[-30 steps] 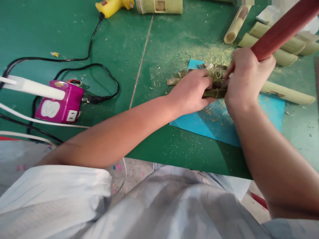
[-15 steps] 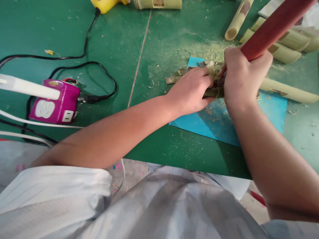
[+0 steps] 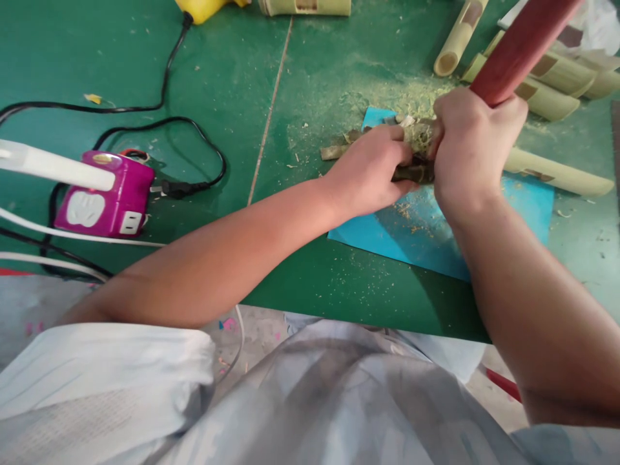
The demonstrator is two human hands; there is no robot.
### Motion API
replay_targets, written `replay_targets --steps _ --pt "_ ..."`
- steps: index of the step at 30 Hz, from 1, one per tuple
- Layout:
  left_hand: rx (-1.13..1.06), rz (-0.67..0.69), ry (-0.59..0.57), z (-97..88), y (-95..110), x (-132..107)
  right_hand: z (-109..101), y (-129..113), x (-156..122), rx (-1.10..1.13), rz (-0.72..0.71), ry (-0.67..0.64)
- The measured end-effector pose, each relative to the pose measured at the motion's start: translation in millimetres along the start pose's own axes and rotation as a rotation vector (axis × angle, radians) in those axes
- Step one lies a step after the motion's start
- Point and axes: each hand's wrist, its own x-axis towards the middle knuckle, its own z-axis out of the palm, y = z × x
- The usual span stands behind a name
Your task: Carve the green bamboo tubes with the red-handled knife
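Observation:
My left hand (image 3: 372, 169) is closed around a dark green bamboo piece (image 3: 411, 173) and presses it onto a blue mat (image 3: 436, 239) on the green table (image 3: 217, 58). My right hand (image 3: 472, 152) is wrapped round the red wooden handle (image 3: 520, 45) of a tool; the handle rises up and to the right out of the picture. The tool's working end is hidden between my hands. Pale shavings and sawdust (image 3: 402, 97) lie around and behind the hands.
Several cut bamboo tubes (image 3: 557, 77) lie at the far right, one long bamboo tube (image 3: 557, 173) behind the mat. A magenta power strip (image 3: 104, 203) with black cables (image 3: 184, 129) sits at left, under a white bar (image 3: 53, 169). A yellow tool (image 3: 203, 8) lies at the top edge.
The red handle has tilted more upright and my right hand has shifted slightly up and left. My left hand has kept its grip on the bamboo piece.

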Motion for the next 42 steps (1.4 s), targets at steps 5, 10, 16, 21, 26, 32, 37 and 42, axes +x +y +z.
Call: replay_targets --steps 5,10,16,21,26,32,37,42 --pt "0.02 -0.004 -0.008 0.5 -1.0 1.4 1.4 2.0 1.3 0.118 -0.042 0.159" --pt "0.021 -0.012 -0.02 -2.5 2.4 -1.7 1.1 5.6 2.4 0.13 -0.079 0.116" --pt "0.024 -0.002 -0.006 -2.1 0.2 -3.9 -0.6 7.4 3.6 0.036 -0.11 0.113" --pt "0.005 0.006 0.02 -1.2 -2.8 -6.1 -1.7 5.7 3.0 0.016 -0.107 0.092" --pt "-0.029 -0.02 -0.002 -2.7 -2.6 -7.6 -1.5 4.2 3.7 0.004 -0.078 0.063" --pt "-0.049 -0.024 -0.01 -5.6 1.1 -7.2 1.0 -5.5 0.0 -0.05 -0.081 0.031" --pt "-0.05 0.007 0.004 -4.9 0.0 -5.2 2.7 -11.2 0.1 -0.082 -0.06 0.02" --pt "-0.002 -0.008 0.027 -3.8 -5.2 -4.7 2.5 -3.5 5.3 0.049 0.018 0.124"
